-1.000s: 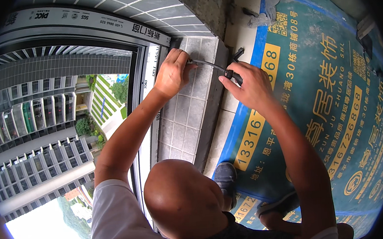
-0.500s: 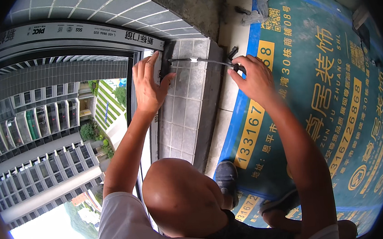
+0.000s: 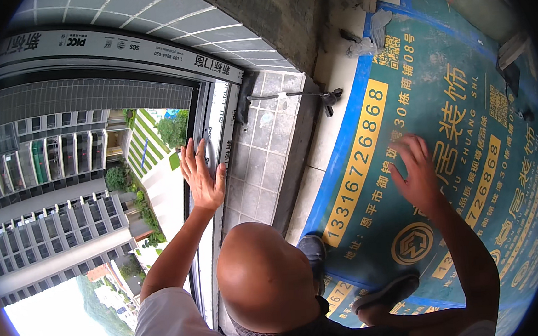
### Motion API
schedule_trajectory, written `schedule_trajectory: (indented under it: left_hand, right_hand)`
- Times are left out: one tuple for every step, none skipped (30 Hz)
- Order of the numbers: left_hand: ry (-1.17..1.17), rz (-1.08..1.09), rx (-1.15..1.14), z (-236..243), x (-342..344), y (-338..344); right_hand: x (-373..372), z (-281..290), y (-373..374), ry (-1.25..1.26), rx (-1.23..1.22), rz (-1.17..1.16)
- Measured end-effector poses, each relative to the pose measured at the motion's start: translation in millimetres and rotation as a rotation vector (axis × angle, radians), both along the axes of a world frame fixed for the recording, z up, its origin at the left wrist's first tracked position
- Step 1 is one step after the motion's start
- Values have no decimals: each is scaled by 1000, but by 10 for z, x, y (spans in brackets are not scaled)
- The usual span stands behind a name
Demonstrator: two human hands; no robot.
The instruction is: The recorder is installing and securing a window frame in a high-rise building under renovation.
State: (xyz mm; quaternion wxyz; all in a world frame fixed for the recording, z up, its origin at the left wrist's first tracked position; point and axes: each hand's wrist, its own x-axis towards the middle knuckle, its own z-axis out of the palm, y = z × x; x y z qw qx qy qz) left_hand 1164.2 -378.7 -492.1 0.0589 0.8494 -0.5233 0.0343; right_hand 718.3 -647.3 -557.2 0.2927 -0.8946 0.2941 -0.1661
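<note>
My left hand (image 3: 204, 178) rests with its fingers spread on the window frame (image 3: 219, 131), which is wrapped in printed white film; it holds nothing. My right hand (image 3: 418, 167) hovers over the green printed floor sheeting (image 3: 376, 251), its fingers loosely bent and apart, with nothing in them. A dark cord (image 3: 295, 94) with a small white tag runs across the grey tiled sill (image 3: 266, 127). At the cord's right end, black connectors (image 3: 330, 100) hang over the sill's outer edge. Its left end meets a black piece (image 3: 246, 100) in the frame corner.
Grey wall tiles (image 3: 142, 7) and a bare concrete edge (image 3: 270, 16) rise beyond the sill. A crumpled clear plastic bag (image 3: 372, 36) lies by the blue tape border (image 3: 344, 162). My shoes (image 3: 386, 291) stand on the sheeting. Buildings (image 3: 60, 165) show far below outside.
My right hand has let go of the cord's connector end and moved right and toward me. My left hand has slid down along the frame, away from the corner.
</note>
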Motion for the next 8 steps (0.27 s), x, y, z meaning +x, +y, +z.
schedule_trajectory:
  left_hand:
    - [3,18,22,-13,-33,-47]
    - [1,31,37,-14,-35,-62]
    - [-11,42,52,0,-19,-34]
    - [-20,49,65,1,-8,-35]
    - [-22,58,71,51,4,-32]
    - [-25,78,86,78,31,-4]
    - [-63,95,135,69,43,8]
    - [-98,108,182,91,1,-40]
  right_hand:
    - [-13,86,38,9,-2,1]
    - [-15,223,101,34,65,52]
    - [19,335,179,57,142,105]
    - [83,457,241,70,151,102]
    - [202,641,319,77,186,142]
    - [329,817,417,81,224,185]
    - [433,966,511,118,307,187]
    - [520,1099,601,158,387,185]
